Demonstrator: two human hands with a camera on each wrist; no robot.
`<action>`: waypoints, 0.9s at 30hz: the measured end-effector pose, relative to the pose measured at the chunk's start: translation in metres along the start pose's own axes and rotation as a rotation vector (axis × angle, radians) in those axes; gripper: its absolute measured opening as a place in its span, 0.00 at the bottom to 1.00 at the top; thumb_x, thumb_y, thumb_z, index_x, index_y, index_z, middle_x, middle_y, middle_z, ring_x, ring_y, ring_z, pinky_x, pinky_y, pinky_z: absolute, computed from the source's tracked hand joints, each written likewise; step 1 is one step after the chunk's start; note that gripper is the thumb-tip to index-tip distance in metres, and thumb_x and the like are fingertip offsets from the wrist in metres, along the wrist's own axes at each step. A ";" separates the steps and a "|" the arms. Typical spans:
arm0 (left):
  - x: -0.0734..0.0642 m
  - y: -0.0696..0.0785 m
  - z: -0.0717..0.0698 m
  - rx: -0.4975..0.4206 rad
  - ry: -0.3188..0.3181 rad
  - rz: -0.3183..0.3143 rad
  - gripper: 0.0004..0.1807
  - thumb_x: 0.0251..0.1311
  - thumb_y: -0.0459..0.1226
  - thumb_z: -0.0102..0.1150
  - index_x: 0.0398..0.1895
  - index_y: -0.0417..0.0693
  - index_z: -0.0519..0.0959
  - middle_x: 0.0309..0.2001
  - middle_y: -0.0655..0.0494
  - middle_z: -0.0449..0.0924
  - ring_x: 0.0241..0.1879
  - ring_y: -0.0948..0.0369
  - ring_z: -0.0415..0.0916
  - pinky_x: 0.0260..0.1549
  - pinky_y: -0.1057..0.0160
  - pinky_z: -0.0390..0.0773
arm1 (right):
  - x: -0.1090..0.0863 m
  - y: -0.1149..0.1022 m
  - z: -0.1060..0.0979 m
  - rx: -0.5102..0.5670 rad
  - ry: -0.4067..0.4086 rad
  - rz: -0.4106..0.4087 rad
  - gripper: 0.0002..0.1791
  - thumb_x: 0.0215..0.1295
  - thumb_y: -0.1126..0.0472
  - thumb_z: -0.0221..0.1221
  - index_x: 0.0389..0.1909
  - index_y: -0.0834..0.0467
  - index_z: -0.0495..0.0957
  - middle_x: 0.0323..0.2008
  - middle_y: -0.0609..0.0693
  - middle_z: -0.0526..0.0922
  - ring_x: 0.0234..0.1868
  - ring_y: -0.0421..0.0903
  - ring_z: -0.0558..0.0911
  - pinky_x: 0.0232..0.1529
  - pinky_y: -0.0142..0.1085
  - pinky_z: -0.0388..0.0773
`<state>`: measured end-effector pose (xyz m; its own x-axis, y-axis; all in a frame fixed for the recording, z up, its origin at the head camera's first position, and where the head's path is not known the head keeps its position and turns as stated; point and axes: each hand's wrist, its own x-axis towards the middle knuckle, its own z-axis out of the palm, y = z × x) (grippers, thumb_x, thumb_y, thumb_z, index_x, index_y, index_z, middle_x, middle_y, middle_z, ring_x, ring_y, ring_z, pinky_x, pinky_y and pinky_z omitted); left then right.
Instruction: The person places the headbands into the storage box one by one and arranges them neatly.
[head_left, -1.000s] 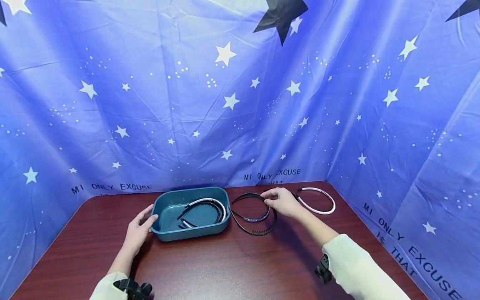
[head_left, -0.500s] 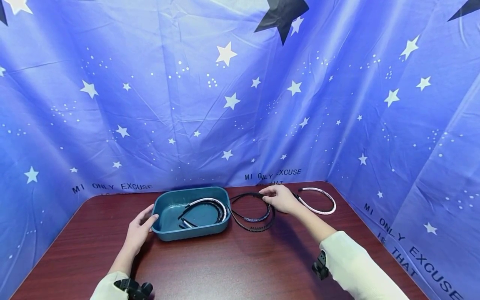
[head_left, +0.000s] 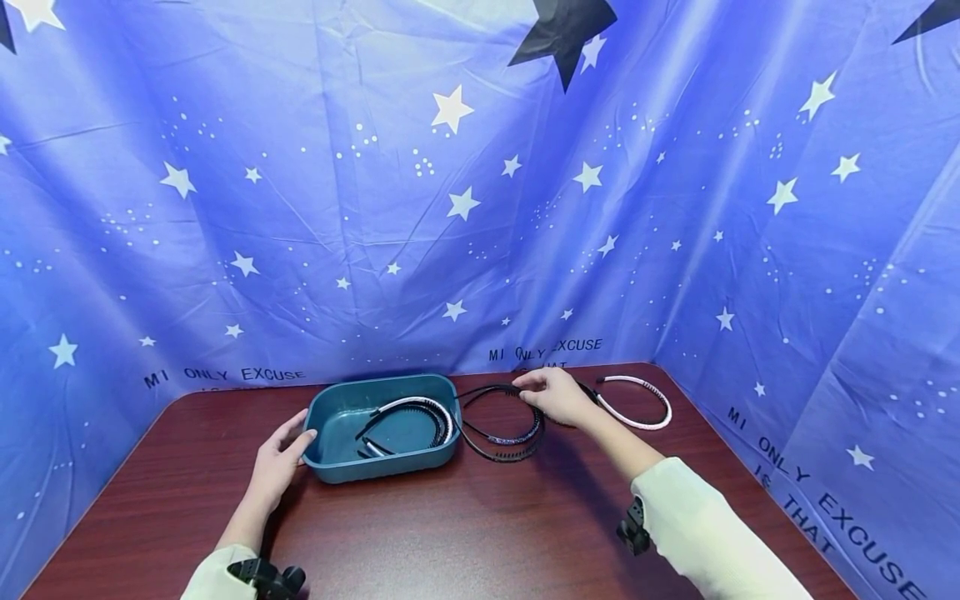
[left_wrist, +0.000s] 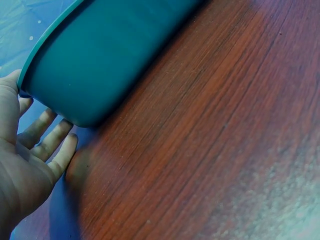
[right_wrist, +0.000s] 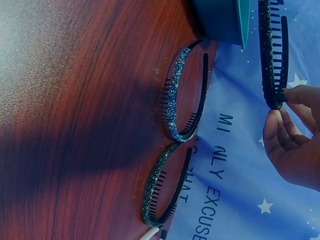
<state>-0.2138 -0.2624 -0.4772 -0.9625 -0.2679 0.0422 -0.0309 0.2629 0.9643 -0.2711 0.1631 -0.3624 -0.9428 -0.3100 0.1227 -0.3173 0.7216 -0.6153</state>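
Observation:
My right hand (head_left: 557, 395) pinches a black glittery headband (right_wrist: 267, 55) by its curved part, thumb against fingers, raised off the table in the right wrist view. In the head view this headband overlaps a blue-glitter headband (right_wrist: 172, 95) that lies on the table. Just beyond that one rests a dark-green glittery headband (right_wrist: 150, 192), largely covered by my hand in the head view. My left hand (head_left: 276, 462) holds the left end of a teal basin (head_left: 378, 473), thumb at the rim and fingers along the outer wall. Several headbands (head_left: 411, 402), white and dark, lie in the basin's right half.
A pale pink-white headband (head_left: 654, 423) lies at the table's far right. The dark red wooden table (head_left: 450, 542) runs back to a blue star-printed cloth (head_left: 375, 208) hanging behind and at both sides.
My right hand has shifted slightly left and back with the black headband, whose lower curve now sits a little higher in the head view. The left hand and basin stay put.

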 end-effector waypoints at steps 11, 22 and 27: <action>0.000 0.000 0.000 -0.012 -0.007 0.003 0.29 0.66 0.45 0.51 0.69 0.47 0.61 0.60 0.39 0.66 0.36 0.78 0.71 0.32 0.74 0.78 | 0.001 -0.006 0.004 0.020 -0.038 0.014 0.12 0.60 0.62 0.59 0.46 0.55 0.82 0.43 0.52 0.82 0.37 0.43 0.77 0.36 0.34 0.73; 0.002 -0.001 -0.001 -0.012 -0.021 -0.019 0.30 0.66 0.46 0.50 0.69 0.50 0.61 0.61 0.40 0.67 0.37 0.79 0.71 0.34 0.76 0.77 | 0.004 -0.009 0.009 0.012 -0.053 -0.002 0.14 0.61 0.62 0.58 0.47 0.56 0.81 0.45 0.52 0.81 0.36 0.42 0.75 0.36 0.35 0.71; 0.002 -0.001 -0.002 -0.001 -0.029 -0.019 0.30 0.66 0.47 0.50 0.70 0.50 0.60 0.62 0.40 0.66 0.37 0.79 0.70 0.34 0.76 0.77 | 0.005 -0.012 0.013 0.031 -0.067 0.003 0.14 0.61 0.63 0.58 0.47 0.56 0.81 0.35 0.50 0.77 0.22 0.40 0.67 0.25 0.32 0.65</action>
<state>-0.2147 -0.2649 -0.4775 -0.9691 -0.2461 0.0165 -0.0489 0.2574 0.9651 -0.2704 0.1446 -0.3644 -0.9345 -0.3492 0.0687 -0.3099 0.7035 -0.6396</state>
